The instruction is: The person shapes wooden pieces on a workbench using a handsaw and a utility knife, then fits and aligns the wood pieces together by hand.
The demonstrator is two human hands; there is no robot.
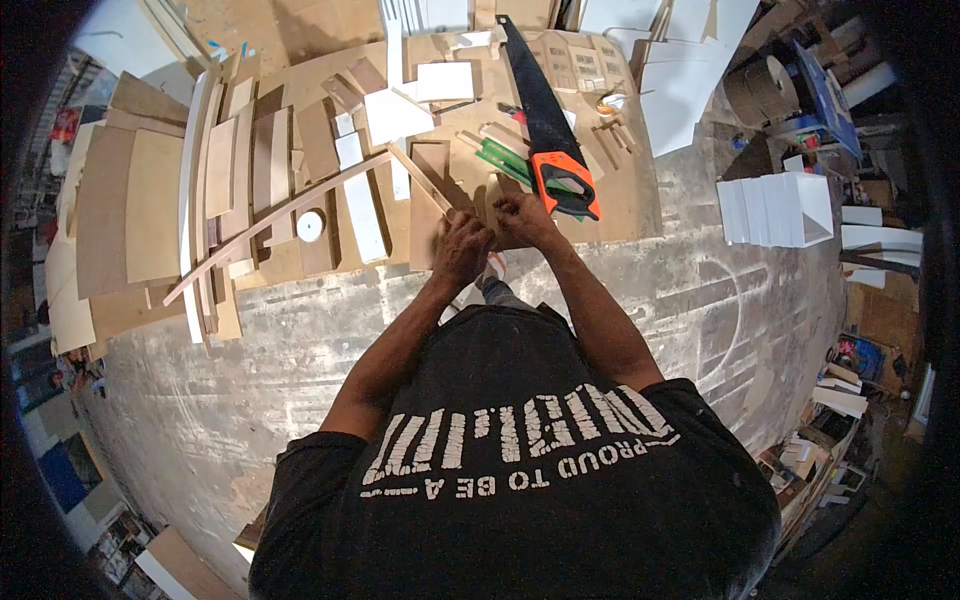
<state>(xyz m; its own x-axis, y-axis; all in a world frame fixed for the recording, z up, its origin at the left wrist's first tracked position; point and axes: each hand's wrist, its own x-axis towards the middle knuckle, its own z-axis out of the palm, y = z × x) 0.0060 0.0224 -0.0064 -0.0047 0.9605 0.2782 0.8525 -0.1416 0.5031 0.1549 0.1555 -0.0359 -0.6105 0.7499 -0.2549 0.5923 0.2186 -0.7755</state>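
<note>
My left hand (463,246) is closed around the near end of a narrow wooden strip (422,182). The strip slants away to the left, where its far end meets the tip of a long thin wooden batten (290,212). Close beside it, my right hand (524,219) has its fingers curled at a small pale piece of wood (492,192) between the hands. Just beyond the right hand lies a handsaw (545,110) with a dark blade and an orange and black handle. Green strips (504,158) lie partly under the saw.
Wooden boards (155,205) and strips cover the left of the worktable (630,215). White sheet pieces (398,115) and a white roll (311,226) lie nearer the middle. White box-like pieces (778,208) stand on the floor at right. Larger white panels (690,85) lean at the back.
</note>
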